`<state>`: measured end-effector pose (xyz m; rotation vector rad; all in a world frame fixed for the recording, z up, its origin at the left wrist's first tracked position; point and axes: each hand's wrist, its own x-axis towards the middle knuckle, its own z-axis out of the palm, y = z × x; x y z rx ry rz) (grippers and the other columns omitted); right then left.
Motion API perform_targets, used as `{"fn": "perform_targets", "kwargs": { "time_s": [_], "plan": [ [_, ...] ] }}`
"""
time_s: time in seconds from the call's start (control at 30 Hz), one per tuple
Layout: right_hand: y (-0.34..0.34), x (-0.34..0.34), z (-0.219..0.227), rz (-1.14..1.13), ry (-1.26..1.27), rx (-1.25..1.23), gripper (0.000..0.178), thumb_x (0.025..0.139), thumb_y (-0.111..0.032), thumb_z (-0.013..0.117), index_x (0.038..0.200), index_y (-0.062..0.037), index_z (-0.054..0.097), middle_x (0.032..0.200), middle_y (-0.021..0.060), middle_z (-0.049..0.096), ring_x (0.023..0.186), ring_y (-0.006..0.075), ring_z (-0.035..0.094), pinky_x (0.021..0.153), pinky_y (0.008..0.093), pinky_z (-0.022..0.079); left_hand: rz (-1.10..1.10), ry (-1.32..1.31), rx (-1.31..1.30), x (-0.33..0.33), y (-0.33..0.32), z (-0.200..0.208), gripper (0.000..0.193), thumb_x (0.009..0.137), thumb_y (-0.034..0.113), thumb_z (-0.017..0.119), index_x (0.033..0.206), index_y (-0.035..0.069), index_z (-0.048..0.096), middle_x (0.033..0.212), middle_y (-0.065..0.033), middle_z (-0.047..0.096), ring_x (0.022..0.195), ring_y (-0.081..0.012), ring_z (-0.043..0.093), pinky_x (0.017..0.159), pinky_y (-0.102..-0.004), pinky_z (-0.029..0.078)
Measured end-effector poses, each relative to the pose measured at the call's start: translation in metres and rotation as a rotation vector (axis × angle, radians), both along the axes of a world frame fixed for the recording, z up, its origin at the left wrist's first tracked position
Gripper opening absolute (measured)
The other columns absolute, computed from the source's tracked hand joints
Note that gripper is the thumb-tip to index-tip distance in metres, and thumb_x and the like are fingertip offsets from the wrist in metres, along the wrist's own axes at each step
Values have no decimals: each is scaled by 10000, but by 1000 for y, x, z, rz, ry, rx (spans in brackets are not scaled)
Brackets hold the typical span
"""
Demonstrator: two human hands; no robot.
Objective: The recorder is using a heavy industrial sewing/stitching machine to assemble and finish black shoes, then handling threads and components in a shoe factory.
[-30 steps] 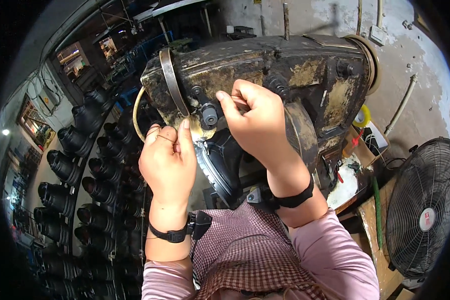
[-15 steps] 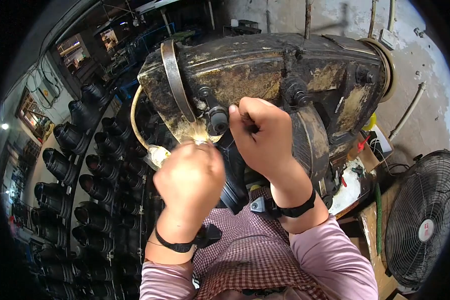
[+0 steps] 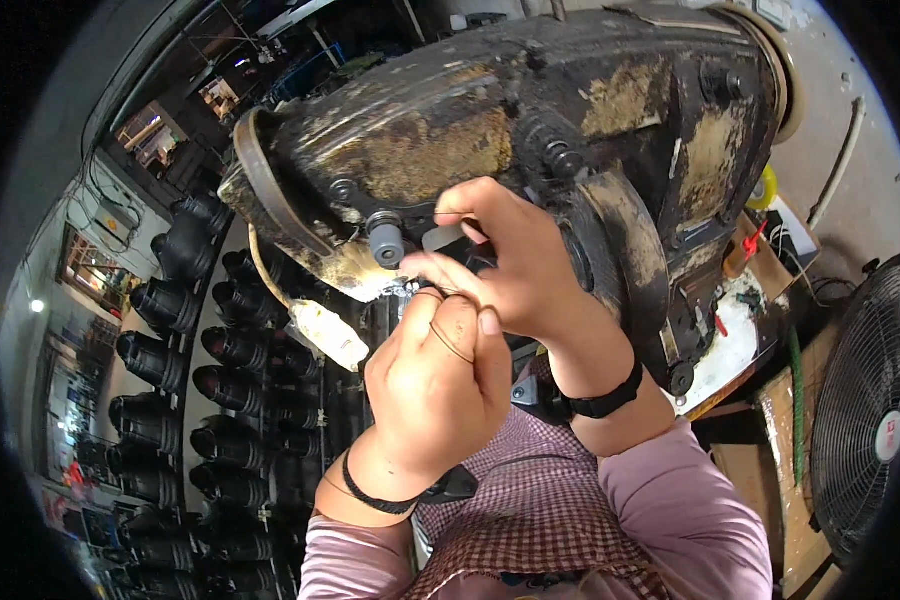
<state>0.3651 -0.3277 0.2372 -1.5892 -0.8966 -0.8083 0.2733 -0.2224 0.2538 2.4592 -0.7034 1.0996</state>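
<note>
My left hand (image 3: 438, 372) is closed in front of the machine, its knuckles upward. What its fingers hold, if anything, is hidden. A thin brown cord or band (image 3: 452, 343) curves across its fingers. Just above and to the right is my right hand (image 3: 518, 262), its upper finger bent and the lower ones stretched leftward, with a gap between them. Those lower fingertips meet the left hand. A grey, flat-looking piece (image 3: 446, 238) shows in that gap; I cannot tell whether it is touched. Close by on the left sits a grey roller knob (image 3: 386, 240) of the dirty black machine (image 3: 410, 150).
A belt wheel (image 3: 270, 185) is at the machine's left end, with a lit lamp (image 3: 328, 335) below it. Racks of black shoes (image 3: 150, 365) fill the left side. A floor fan (image 3: 875, 430) and a white-topped bench (image 3: 715, 370) stand on the right.
My hands have come together, the left moving right and downward. My right hand's fingers have parted from a tight curl. The view has shifted, and the black shoe-like thing between my arms no longer shows.
</note>
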Motion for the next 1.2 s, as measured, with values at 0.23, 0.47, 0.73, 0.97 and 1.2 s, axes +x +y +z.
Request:
{"fn": "perform_targets", "kwargs": {
  "time_s": [0.23,0.47,0.73,0.97,1.2],
  "plan": [
    [15,5,-13,89,-106,235,393,710,-122,753,1007,-72,501,845,92,608,753,286,622,621,338,500,-74,-6,-28,1,-18,9,56,799,5,607,785,-7,554,738,-149,550,557,-294,550,492,-342,461],
    [9,10,-4,65,-224,261,472,632,-199,842,922,-56,498,793,85,574,663,264,584,566,329,480,-76,18,-101,-15,-11,10,82,784,-44,558,716,-10,527,616,-117,497,527,-268,465,464,-344,408],
    [15,4,1,-20,-191,372,330,683,-41,751,907,-78,511,816,74,572,643,239,608,541,312,486,-34,1,-59,-6,-11,13,48,796,-26,584,757,0,575,647,-108,523,551,-264,502,472,-340,423],
    [8,6,-24,-302,-299,223,236,650,-99,743,873,-130,671,953,51,577,603,158,589,513,272,468,34,99,-32,-10,1,-18,41,774,-13,598,761,-5,560,639,-120,487,519,-295,496,456,-371,421],
    [16,8,-44,-308,-414,-47,126,715,-103,662,835,-67,670,633,-27,467,553,119,517,461,253,409,86,120,-65,-13,11,-32,72,771,-30,592,732,-4,537,644,-128,483,526,-305,497,450,-376,413]
  ]
}}
